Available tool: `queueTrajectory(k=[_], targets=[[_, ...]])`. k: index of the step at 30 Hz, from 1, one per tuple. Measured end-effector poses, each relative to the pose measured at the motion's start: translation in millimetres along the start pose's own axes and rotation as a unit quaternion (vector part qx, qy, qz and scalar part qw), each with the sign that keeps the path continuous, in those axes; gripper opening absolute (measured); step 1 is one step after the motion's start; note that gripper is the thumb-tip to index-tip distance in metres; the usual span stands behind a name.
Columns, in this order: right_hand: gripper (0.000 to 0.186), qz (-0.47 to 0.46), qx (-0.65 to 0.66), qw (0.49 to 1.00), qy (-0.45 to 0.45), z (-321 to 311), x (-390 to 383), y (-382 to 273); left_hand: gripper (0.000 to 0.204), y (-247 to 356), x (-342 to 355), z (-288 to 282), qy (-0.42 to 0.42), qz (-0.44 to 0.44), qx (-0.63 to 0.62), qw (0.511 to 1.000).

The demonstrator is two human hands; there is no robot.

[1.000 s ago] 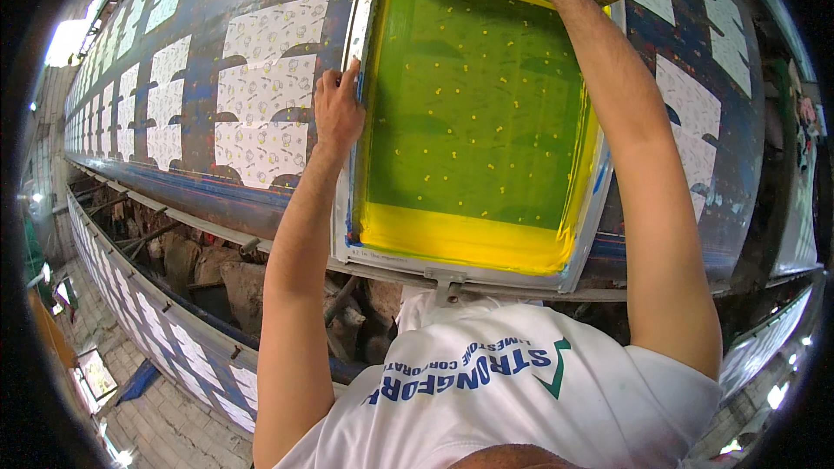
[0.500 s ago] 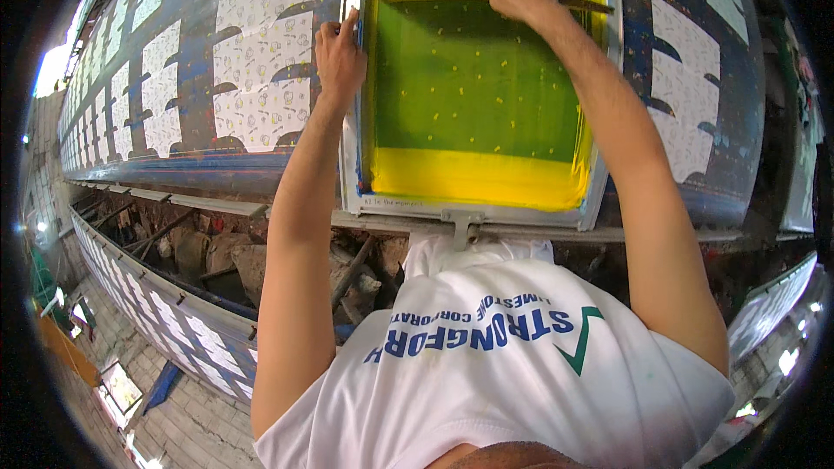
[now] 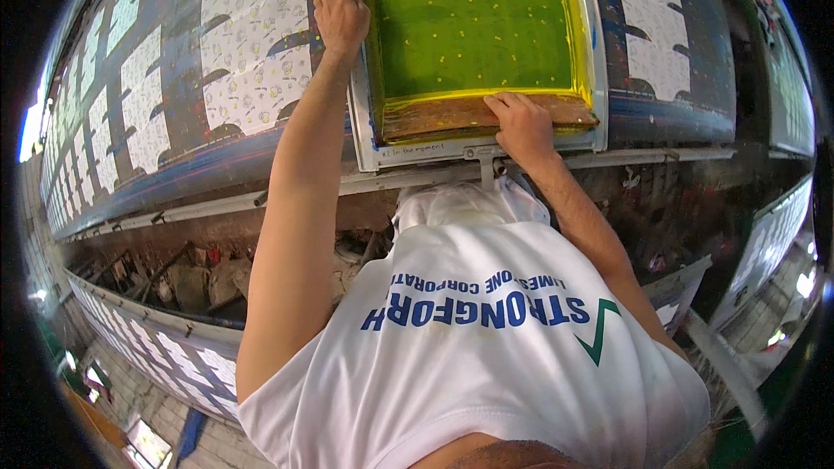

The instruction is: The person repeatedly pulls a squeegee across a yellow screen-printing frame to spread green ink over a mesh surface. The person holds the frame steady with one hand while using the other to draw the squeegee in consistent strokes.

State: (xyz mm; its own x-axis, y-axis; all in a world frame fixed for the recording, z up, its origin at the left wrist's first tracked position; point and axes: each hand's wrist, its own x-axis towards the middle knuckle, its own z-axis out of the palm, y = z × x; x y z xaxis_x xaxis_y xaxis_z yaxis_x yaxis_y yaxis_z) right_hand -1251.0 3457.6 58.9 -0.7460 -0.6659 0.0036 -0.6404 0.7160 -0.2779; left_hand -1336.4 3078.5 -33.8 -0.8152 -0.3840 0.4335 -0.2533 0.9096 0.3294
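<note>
A silver-framed printing screen (image 3: 599, 52) holds green mesh with small yellow dots (image 3: 473, 22) and yellow ink along its edges. My left hand (image 3: 341, 19) grips the frame's left side near the top, index finger along the rail and the others curled. My right hand (image 3: 526, 126) is closed on a wooden squeegee (image 3: 434, 117) lying across the near end of the screen, just inside the frame. Printed white fabric pieces with small patterns (image 3: 252, 43) lie on the dark printing table either side, more of them (image 3: 651, 26) at the right.
A metal rail with a bracket (image 3: 382, 181) runs along the table's near edge, by my white shirt. Behind me at lower left is another long table with white pieces (image 3: 156, 330), with a cluttered gap (image 3: 195, 282) between the tables and a tiled floor beyond.
My right hand has drawn the squeegee from the screen's far end down to its near end, now covering much of the yellow ink band. My left hand stays on the frame's left side.
</note>
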Motion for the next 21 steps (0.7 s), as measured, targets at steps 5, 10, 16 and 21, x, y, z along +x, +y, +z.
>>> queueTrajectory(k=[5,10,16,21], targets=[[0.045,0.013,-0.02,0.996,-0.086,-12,18,9,0.039,8,3,-1,-0.029,-0.039,0.007,0.999],[0.046,0.013,-0.03,0.991,-0.132,-22,11,4,0.04,6,2,1,-0.006,-0.026,0.01,1.0],[0.053,0.018,0.005,0.991,-0.131,-19,-23,-4,0.039,6,2,2,-0.013,-0.022,0.047,0.999],[0.06,-0.054,0.025,0.988,-0.145,-21,-37,8,0.039,4,6,1,-0.008,-0.005,0.069,0.998]])
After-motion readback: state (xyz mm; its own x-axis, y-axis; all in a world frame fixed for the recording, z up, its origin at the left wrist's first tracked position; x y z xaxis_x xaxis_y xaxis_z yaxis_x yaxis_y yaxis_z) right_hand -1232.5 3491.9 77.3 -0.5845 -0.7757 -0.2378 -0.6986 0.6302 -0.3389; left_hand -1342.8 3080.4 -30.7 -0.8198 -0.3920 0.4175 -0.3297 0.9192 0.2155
